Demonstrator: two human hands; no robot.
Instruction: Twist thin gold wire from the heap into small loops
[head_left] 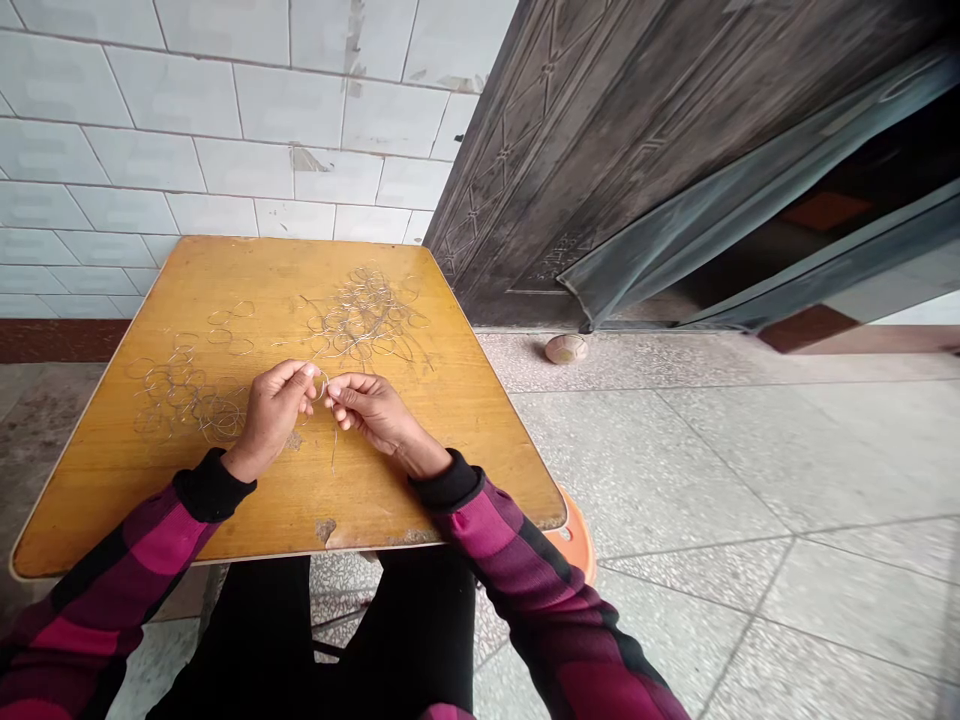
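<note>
Over the middle of the wooden table (420,490), my left hand (279,405) and my right hand (375,410) come close together, both pinching one thin wire loop (322,388). A loose end of the wire hangs down below my right fingers. Beyond my hands lies a tangled pile of looped wires (364,318). Another spread of wire loops (184,390) lies to the left, partly behind my left hand. A few single loops (232,318) rest between the two piles.
A white tiled wall (225,130) stands behind the table. To the right are a dark carved door (517,150) and a hanging curtain (675,210). A roundish pale object (566,348) sits on the floor by the doorway. An orange stool (577,540) shows under the table's right corner.
</note>
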